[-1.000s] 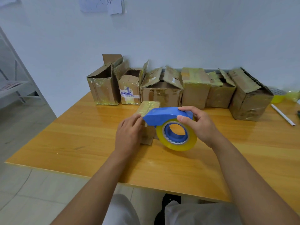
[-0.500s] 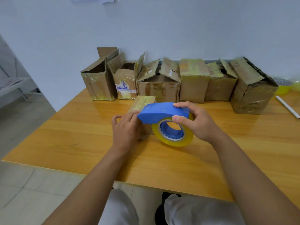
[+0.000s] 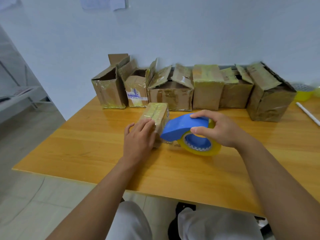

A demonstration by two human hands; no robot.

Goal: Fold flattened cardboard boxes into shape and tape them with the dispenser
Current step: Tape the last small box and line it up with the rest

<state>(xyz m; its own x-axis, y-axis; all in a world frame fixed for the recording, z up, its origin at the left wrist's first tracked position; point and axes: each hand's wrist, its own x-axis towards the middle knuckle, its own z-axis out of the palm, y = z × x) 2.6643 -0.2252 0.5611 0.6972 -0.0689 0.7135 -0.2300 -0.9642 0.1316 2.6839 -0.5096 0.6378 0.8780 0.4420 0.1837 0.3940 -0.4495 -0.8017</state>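
Note:
A small cardboard box (image 3: 156,112), wrapped in yellowish tape, lies on the wooden table (image 3: 86,144) in front of me. My left hand (image 3: 139,139) rests flat against its near end, fingers straight over the top edge. My right hand (image 3: 219,129) grips the blue tape dispenser (image 3: 180,126) from above, thumb at the side, with its roll of clear yellowish tape (image 3: 200,146) on the table. The dispenser's nose touches the box's right side.
Several taped cardboard boxes (image 3: 207,87) stand in a row along the wall, some with flaps up. A white pen (image 3: 308,113) and a yellow bowl (image 3: 303,94) lie at the far right. The table's near edge is close to my knees.
The dispenser has shifted a little to the right and down along the box's side. My left hand stays pressed on the box's near end. The camera has tilted slightly.

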